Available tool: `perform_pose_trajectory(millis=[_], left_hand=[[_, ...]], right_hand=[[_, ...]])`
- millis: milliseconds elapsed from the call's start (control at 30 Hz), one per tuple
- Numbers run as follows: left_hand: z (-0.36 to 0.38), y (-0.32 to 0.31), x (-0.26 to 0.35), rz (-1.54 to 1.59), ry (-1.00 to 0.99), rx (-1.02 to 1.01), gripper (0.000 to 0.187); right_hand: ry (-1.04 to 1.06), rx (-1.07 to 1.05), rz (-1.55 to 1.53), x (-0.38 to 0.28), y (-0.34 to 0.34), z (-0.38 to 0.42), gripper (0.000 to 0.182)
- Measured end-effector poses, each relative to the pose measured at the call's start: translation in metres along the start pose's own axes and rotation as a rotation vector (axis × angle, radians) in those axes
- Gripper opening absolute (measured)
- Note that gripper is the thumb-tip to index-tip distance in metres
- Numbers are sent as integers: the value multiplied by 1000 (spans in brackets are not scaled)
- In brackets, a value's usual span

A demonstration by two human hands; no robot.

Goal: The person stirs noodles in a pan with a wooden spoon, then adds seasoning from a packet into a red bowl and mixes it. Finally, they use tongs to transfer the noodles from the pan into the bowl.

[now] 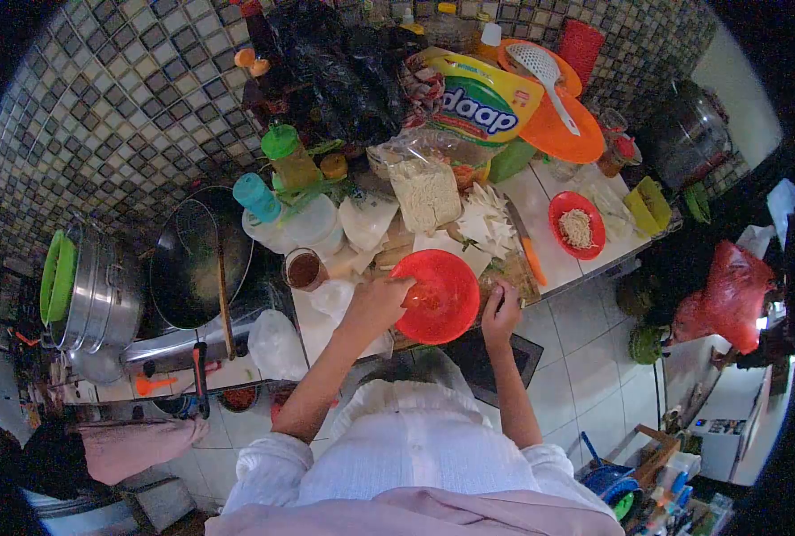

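Observation:
A red bowl [459, 314] with a little orange-yellow stuff at its bottom sits at the front of the wooden cutting board [521, 279]. My left hand [381, 304] reaches over the bowl's left rim, its fingers closed together inside; I cannot tell what they pinch. Just right of the bowl, my right hand [502, 313] is curled closed at the board's front edge, the inside of its fingers hidden. Behind the bowl lie white cut pieces [487, 223] and an orange-handled knife [531, 257].
To the left stand a brown-filled cup [304, 269], a wok [176, 299] with a skimmer across it and a steel pot [103, 290]. Flour in a clear bag [427, 196] is behind the board. A small red bowl of noodles [592, 239] stands on the right counter.

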State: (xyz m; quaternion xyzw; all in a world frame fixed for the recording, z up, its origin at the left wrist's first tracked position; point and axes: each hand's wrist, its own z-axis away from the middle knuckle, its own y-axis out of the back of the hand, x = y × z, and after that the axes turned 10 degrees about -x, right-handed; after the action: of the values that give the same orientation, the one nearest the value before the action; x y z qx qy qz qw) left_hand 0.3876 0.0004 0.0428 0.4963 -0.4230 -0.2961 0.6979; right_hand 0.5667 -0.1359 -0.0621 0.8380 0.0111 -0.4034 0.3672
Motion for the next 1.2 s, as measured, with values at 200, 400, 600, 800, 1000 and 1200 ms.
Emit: perform_pose_trajectory(millis=[200,400,600,800,1000,1200], left_hand=[[-2,-3,-1,22,-25,-16,39],[-2,-6,-2,27,-16,-22,38],[-6,-9,-5,6,-29,4,39],[-2,-5,-4,47,-17,38,38],[6,0,-6,48,-40,64,38],[13,-4,-6,144,-41,136,31]], right_hand=[[-17,4,-11,-2,0,1,22],[-2,20,-34,-2,-1,0,20],[-13,14,24,3,-3,1,19],[13,13,-14,-3,1,0,20],[7,7,-27,-1,-1,-1,21],[4,4,-43,-5,1,-2,21]])
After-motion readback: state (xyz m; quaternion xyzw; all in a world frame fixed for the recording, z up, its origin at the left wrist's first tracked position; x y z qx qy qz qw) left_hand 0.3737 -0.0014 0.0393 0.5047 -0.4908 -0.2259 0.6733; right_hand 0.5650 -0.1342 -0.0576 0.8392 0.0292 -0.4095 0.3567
